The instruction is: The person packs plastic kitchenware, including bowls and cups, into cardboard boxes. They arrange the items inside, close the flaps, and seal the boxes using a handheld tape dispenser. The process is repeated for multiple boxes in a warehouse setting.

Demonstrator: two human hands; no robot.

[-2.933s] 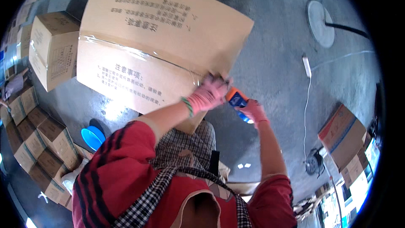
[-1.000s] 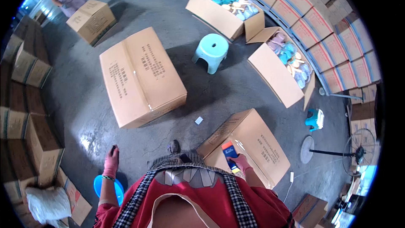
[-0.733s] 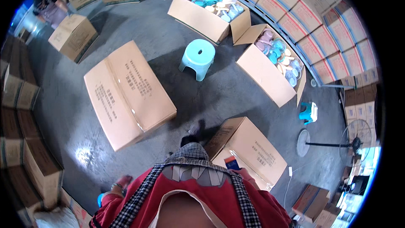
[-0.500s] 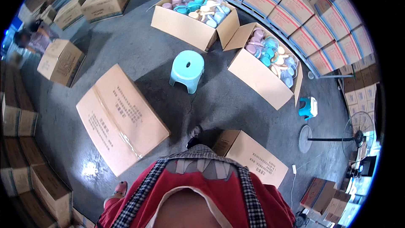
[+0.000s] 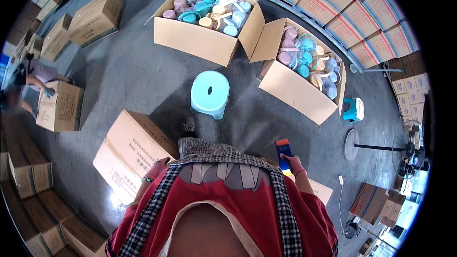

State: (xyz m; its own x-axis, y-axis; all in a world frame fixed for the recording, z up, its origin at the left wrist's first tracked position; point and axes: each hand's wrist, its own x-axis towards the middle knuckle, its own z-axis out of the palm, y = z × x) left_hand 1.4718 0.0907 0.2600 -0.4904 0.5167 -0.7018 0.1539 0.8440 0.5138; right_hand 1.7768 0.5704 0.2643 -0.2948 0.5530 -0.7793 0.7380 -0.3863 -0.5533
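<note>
In my right hand (image 5: 295, 164) is a slim blue box (image 5: 283, 154) with an orange end and some yellow low down, gripped by the fingers. A partly hidden carton (image 5: 320, 190) lies under that hand. My left hand (image 5: 158, 169) is at the near right edge of a large taped brown carton (image 5: 124, 148). Its fingers are mostly hidden, and whether it presses on the carton is unclear. Ahead of me stands a turquoise plastic stool (image 5: 210, 90).
Two open cartons, one far (image 5: 195, 43) and one to the right (image 5: 297, 93), hold lidded purple, teal, cream and blue containers. A stand fan (image 5: 407, 150), a cable and a small teal stool (image 5: 351, 109) stand right. Another person (image 5: 35, 78) handles a carton (image 5: 62, 107) at left.
Both my hands have come into view, the right with the blue box. My view has shifted, and the large carton appears lower and more tilted. The other person has bent over the left carton.
</note>
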